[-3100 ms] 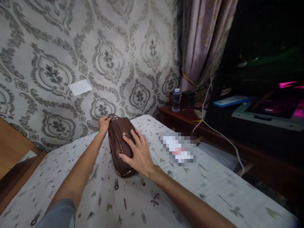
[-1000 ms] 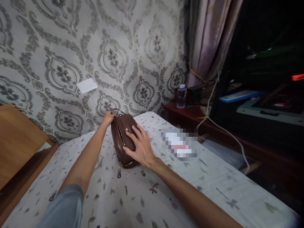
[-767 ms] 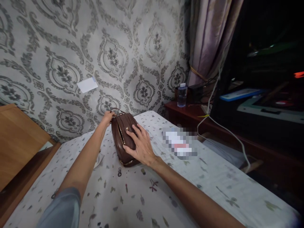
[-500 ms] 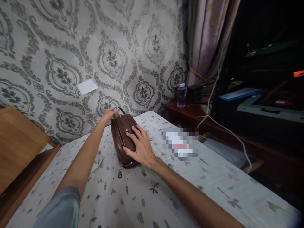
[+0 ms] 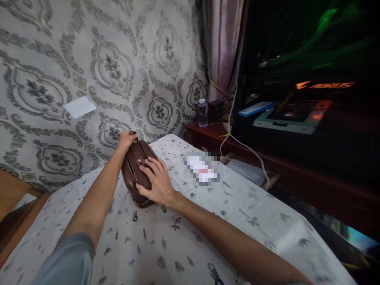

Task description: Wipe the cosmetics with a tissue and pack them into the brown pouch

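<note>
A brown leather handbag with gold zips stands tilted on the patterned sheet. My left hand is closed on the bag's top handle at its far end. Spread fingers of my right hand rest flat on the bag's front, beside a small gold stud. The long zip shows between my right thumb and the bag's left side. The bag's underside and back are hidden.
A pixelated flat item lies on the bed sheet to the right. Beyond the bed's edge, a clear bottle stands on a dark red desk, with a white cable hanging down. A patterned wall rises behind.
The view has turned right, so everything sits further left. The bag's handle, arched up before, is now gathered in my left hand. My right hand stays on the bag's front.
</note>
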`<state>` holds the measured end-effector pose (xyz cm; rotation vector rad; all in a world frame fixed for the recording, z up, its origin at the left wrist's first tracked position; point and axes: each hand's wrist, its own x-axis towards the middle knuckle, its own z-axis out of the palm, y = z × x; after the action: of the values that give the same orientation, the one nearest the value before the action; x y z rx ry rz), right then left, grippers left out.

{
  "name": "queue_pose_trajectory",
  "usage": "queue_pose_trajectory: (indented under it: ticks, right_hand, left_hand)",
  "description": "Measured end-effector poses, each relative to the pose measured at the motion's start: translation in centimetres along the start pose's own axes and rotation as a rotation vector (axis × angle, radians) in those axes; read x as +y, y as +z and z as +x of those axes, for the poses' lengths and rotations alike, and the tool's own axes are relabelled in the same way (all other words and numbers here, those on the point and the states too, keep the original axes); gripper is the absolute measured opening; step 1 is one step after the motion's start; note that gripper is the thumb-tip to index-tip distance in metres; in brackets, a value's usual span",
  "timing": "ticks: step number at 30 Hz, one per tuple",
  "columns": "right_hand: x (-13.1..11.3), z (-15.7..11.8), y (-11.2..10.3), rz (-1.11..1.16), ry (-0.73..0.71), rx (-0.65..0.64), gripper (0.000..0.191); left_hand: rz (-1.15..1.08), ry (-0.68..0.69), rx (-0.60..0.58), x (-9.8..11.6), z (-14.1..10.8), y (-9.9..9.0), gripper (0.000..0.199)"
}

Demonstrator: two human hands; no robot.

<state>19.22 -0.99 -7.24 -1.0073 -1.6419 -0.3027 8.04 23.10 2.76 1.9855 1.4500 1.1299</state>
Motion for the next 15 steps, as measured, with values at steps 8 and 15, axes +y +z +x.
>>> queue_pose_trajectory:
  ticks: [8, 15]
  right_hand:
    - [0.2, 0.2, -0.2, 0.012, -0.014, -0.017, 0.048]
    - [0.3, 0.1, -0.2, -0.003, -0.008, -0.041, 0.049]
  left_hand:
    - [0.013, 0.106, 0.089, -0.2, -0.8, -0.2, 0.024]
    - [-0.038, 0.222, -0.003, 1.1, -2.5, -1.3, 0.027]
